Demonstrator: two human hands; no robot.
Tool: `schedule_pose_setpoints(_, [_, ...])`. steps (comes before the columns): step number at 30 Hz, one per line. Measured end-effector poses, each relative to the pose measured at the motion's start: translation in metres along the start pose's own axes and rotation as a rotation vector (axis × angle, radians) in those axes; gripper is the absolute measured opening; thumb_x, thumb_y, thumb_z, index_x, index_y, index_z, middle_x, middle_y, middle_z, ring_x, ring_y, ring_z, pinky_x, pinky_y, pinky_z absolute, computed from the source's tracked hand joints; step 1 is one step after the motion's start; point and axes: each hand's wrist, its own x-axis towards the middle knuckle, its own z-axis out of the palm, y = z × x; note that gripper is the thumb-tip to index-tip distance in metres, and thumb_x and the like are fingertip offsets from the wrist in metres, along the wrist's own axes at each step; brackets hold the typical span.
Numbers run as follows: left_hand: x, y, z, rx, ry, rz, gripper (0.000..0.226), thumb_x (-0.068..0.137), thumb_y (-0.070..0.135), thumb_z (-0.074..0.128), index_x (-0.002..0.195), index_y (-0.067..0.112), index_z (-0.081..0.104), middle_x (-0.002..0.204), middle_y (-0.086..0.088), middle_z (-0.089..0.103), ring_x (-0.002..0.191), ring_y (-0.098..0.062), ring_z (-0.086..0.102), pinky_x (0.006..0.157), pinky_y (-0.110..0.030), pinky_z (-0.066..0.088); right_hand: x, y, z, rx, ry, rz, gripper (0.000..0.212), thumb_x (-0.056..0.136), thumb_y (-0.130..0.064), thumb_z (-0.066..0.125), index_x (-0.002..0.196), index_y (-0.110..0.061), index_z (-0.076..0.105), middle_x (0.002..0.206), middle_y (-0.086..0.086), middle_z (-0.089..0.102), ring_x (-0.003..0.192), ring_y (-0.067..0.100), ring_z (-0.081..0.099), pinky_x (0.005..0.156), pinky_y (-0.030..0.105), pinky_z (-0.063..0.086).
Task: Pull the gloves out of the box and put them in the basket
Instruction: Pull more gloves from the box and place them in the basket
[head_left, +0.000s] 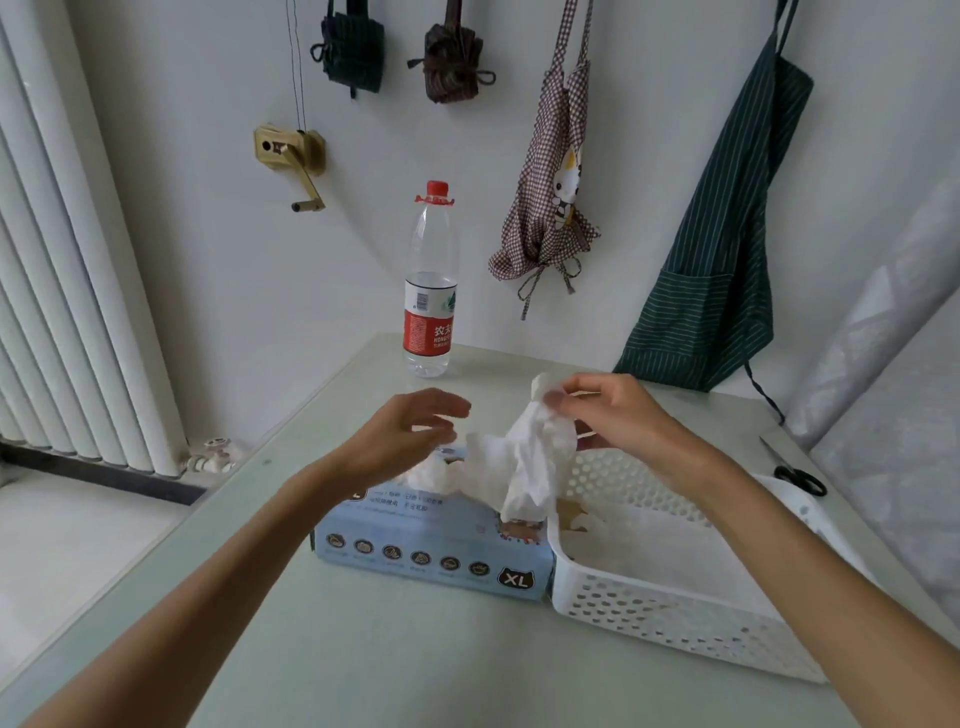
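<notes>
A light blue glove box marked XL lies on the table, with white gloves bunched at its top opening. My right hand pinches a white glove by its upper end; the glove hangs over the box's right end, beside the basket's left wall. My left hand hovers over the box's opening with relaxed fingers, holding nothing. A white perforated basket touches the box's right side. Several white gloves lie inside it.
A water bottle with a red cap stands at the table's far edge. Black-handled scissors lie at the right edge behind the basket. Aprons hang on the wall; a radiator stands to the left.
</notes>
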Motion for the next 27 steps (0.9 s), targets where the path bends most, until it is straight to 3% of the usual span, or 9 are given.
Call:
schedule_pose_setpoints(3, [0.004, 0.026, 0.003, -0.189, -0.189, -0.047, 0.074, 0.078, 0.063, 0.058, 0.139, 0.028, 0.039, 0.131, 0.013, 0.050, 0.119, -0.006, 0.050, 0.090, -0.018, 0.043, -0.004, 0.000, 0.000, 0.138, -0.041, 0.051, 0.017, 0.090, -0.023, 0.063, 0.102, -0.013, 0.069, 0.099, 0.013, 0.072, 0.085, 0.020, 0.069, 0.066, 0.024, 0.055])
schedule_pose_setpoints(5, [0.007, 0.037, 0.009, -0.150, -0.290, -0.046, 0.088, 0.067, 0.067, 0.065, 0.142, 0.034, 0.031, 0.131, 0.017, 0.048, 0.118, -0.005, 0.051, 0.087, -0.019, 0.046, -0.007, 0.000, -0.002, 0.237, -0.083, 0.064, 0.014, 0.091, -0.013, 0.060, 0.102, -0.015, 0.068, 0.094, 0.010, 0.072, 0.077, 0.014, 0.069, 0.061, 0.020, 0.053])
schedule_pose_setpoints(10, [0.008, 0.049, 0.017, -0.113, -0.283, 0.002, 0.046, 0.079, 0.049, 0.058, 0.112, 0.019, 0.066, 0.104, -0.002, 0.071, 0.091, -0.018, 0.069, 0.081, -0.029, 0.056, -0.021, -0.004, -0.023, 0.684, -0.127, 0.079, 0.020, 0.092, -0.009, 0.053, 0.109, -0.011, 0.064, 0.090, 0.006, 0.069, 0.071, 0.008, 0.066, 0.059, 0.017, 0.055])
schedule_pose_setpoints(12, [0.007, 0.057, 0.024, -0.226, -0.167, -0.013, 0.036, 0.086, 0.045, 0.053, 0.097, 0.017, 0.072, 0.084, -0.001, 0.072, 0.076, -0.018, 0.069, 0.072, -0.027, 0.055, -0.025, 0.000, -0.032, 0.846, -0.170, 0.129, 0.041, 0.086, -0.034, 0.062, 0.119, -0.010, 0.058, 0.106, 0.009, 0.064, 0.090, 0.014, 0.065, 0.081, 0.025, 0.057])
schedule_pose_setpoints(15, [0.010, 0.065, 0.040, -0.432, 0.018, -0.027, 0.025, 0.096, 0.032, 0.048, 0.095, 0.019, 0.070, 0.082, 0.000, 0.071, 0.074, -0.010, 0.067, 0.067, -0.018, 0.054, -0.038, 0.011, -0.026, 0.567, -0.280, 0.233, 0.084, 0.063, -0.066, 0.069, 0.126, -0.015, 0.049, 0.121, 0.004, 0.063, 0.112, 0.018, 0.060, 0.100, 0.034, 0.046])
schedule_pose_setpoints(17, [0.012, 0.072, 0.051, -0.521, 0.070, -0.049, 0.025, 0.097, 0.030, 0.048, 0.094, 0.017, 0.069, 0.091, -0.007, 0.072, 0.085, -0.017, 0.068, 0.077, -0.023, 0.055, -0.049, 0.018, -0.012, 0.389, -0.288, 0.212, 0.064, 0.069, -0.055, 0.065, 0.119, -0.017, 0.059, 0.115, 0.000, 0.069, 0.112, 0.016, 0.061, 0.103, 0.032, 0.042])
schedule_pose_setpoints(21, [0.011, 0.074, 0.062, -0.622, 0.172, -0.060, 0.019, 0.097, 0.027, 0.048, 0.090, 0.023, 0.065, 0.091, -0.001, 0.069, 0.084, -0.012, 0.067, 0.072, -0.019, 0.056, -0.050, 0.030, -0.016, 0.550, 0.059, 0.186, 0.028, 0.081, -0.022, 0.069, 0.106, -0.010, 0.067, 0.098, 0.004, 0.073, 0.086, 0.013, 0.068, 0.089, 0.028, 0.052])
schedule_pose_setpoints(25, [0.005, 0.058, 0.067, -0.506, -0.016, -0.119, 0.017, 0.096, 0.026, 0.049, 0.098, 0.020, 0.065, 0.096, 0.002, 0.067, 0.086, -0.012, 0.067, 0.069, -0.018, 0.055, -0.048, 0.025, -0.048, 0.769, 0.120, 0.171, 0.022, 0.069, -0.010, 0.072, 0.090, -0.011, 0.068, 0.083, 0.003, 0.070, 0.074, 0.012, 0.063, 0.073, 0.021, 0.055])
schedule_pose_setpoints(27, [0.005, 0.052, 0.061, -0.194, -0.162, -0.218, 0.020, 0.095, 0.022, 0.053, 0.110, 0.016, 0.064, 0.092, 0.008, 0.068, 0.077, -0.005, 0.068, 0.070, -0.022, 0.057, -0.045, 0.019, -0.063, 0.679, 0.104, 0.135, 0.029, 0.068, -0.009, 0.071, 0.097, -0.010, 0.069, 0.089, 0.003, 0.071, 0.079, 0.012, 0.065, 0.072, 0.021, 0.055])
